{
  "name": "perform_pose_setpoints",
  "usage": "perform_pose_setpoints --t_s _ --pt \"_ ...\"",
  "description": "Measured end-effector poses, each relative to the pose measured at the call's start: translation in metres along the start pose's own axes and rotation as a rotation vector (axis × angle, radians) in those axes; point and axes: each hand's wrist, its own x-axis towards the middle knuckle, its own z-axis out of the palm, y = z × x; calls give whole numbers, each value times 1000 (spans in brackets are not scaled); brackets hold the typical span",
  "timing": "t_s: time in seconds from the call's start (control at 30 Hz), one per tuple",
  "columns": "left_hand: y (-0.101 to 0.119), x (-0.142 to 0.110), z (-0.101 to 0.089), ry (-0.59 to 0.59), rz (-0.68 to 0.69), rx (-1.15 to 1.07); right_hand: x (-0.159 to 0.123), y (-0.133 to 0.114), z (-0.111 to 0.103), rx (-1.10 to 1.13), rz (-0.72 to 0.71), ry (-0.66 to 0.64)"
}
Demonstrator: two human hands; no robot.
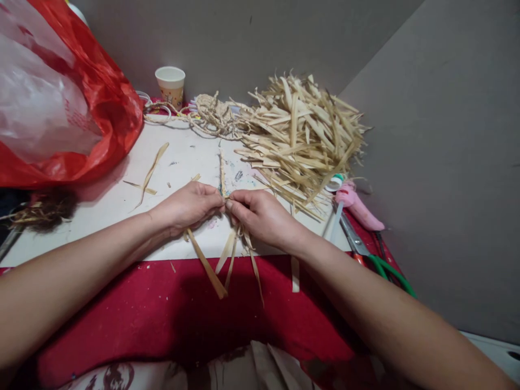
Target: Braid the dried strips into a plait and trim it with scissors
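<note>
Both hands meet at the middle of a white board (158, 246). My left hand (193, 205) pinches a thin braid of dried straw-coloured leaf strips (222, 170) at its near end. Right beside it, my right hand (255, 214) grips the same spot between thumb and fingers. The finished length of the braid runs straight away from me on the board. Below the hands several loose strips (207, 265) hang over the board's near edge. My palms hide how the strips cross.
A big heap of dried strips (304, 130) lies at the back right, beside a coiled braid (213, 111) and a paper cup (170, 86). A red plastic bag (117, 135) stands left. Green-handled scissors (379, 265) and a pink glue gun (359, 208) lie right, near grey walls (442, 135).
</note>
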Motion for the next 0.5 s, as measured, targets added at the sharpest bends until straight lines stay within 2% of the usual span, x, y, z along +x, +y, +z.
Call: perform_pose_setpoints --t_s 0.13,0.37,0.43,0.5 --pt "-5 -1 0 42 76 81 -1 3 -1 -80 -24 -12" --pt "-10 2 -2 86 166 216 -3 -7 -10 -390 -57 54" --pt "-11 2 -2 86 176 232 -4 -12 -12 -320 -9 26" --pt "-11 3 -2 89 177 240 -5 -16 -12 -109 89 -52"
